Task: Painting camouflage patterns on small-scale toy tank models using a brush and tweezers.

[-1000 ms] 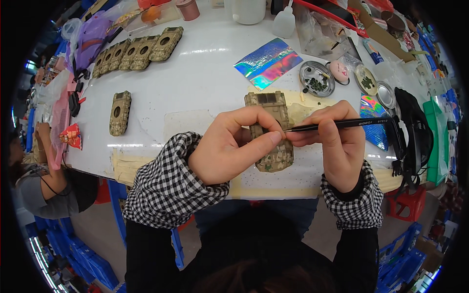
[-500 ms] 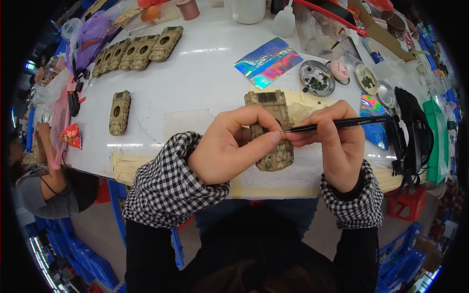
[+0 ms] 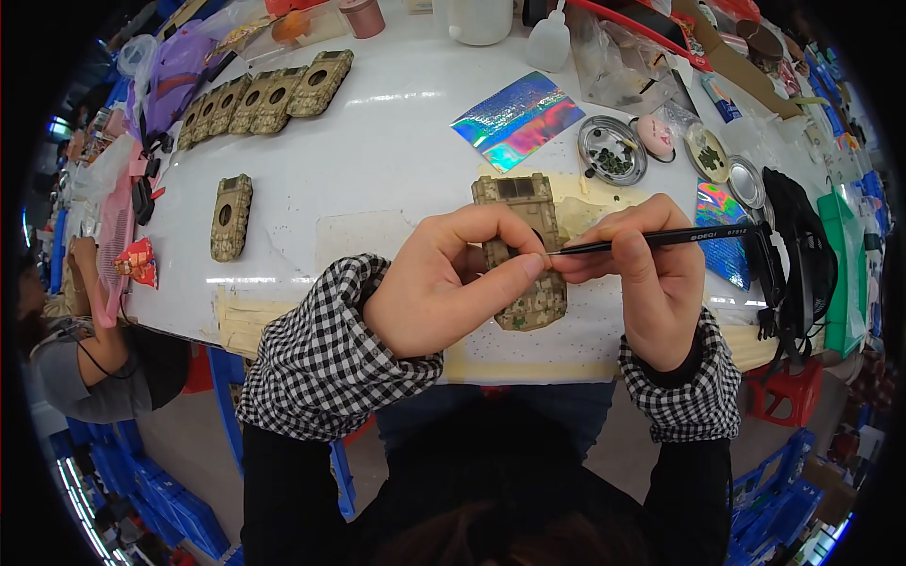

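Observation:
In my right hand (image 3: pixel 651 283) is a slim black fine-tipped paintbrush (image 3: pixel 672 237), gripped near its tip and pointing left. My left hand (image 3: pixel 439 278) is closed in a pinch, thumb against forefinger, right at the brush tip. Whatever those fingertips hold is too small to make out. Beneath both hands a camouflage-painted model tank hull (image 3: pixel 530 307) lies on the table, its middle and round opening partly covered by my fingers. A second hull (image 3: pixel 231 219) lies apart to the left. Several more hulls (image 3: pixel 321 83) stand in a row at the far left.
Right of the hull are a round metal dish (image 3: pixel 635 174) with small dark green parts, a pink oval thing (image 3: pixel 656 138) and a cream dish (image 3: pixel 718 176) with more parts. A shiny holographic sheet (image 3: pixel 517 121) lies behind. A white squeeze bottle (image 3: pixel 549 42) stands farther back. Another person's arm (image 3: pixel 99 292) is at far left.

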A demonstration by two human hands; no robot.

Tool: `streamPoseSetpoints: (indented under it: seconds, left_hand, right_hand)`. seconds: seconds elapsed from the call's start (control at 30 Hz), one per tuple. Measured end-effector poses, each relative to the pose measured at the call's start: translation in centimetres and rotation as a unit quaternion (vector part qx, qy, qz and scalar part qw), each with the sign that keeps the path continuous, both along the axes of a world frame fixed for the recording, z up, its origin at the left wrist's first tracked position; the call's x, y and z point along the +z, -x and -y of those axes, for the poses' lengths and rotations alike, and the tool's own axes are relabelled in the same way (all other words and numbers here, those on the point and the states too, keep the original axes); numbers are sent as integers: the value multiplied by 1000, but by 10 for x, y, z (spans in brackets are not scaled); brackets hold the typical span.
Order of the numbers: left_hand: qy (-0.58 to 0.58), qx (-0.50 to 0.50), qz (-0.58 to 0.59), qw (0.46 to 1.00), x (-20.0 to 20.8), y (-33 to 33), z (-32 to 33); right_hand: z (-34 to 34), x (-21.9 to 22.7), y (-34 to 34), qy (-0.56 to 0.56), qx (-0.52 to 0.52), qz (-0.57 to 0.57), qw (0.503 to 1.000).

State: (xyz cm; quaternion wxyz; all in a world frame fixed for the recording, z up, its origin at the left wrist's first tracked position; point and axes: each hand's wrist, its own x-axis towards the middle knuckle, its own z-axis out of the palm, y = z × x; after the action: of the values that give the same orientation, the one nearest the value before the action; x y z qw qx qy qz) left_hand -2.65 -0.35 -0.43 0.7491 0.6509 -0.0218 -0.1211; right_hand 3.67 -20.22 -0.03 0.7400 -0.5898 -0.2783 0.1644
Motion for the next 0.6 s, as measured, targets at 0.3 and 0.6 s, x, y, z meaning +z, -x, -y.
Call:
streamPoseSetpoints:
  seconds: [0.3,0.6]
  left_hand:
    - [18,20,-3,1000,3,0,-2]
    - [109,5,-78,991,7,-2,-2]
  right_hand:
    - [8,3,-7,49,-24,461,886]
    - [0,7,3,108,-51,746,656]
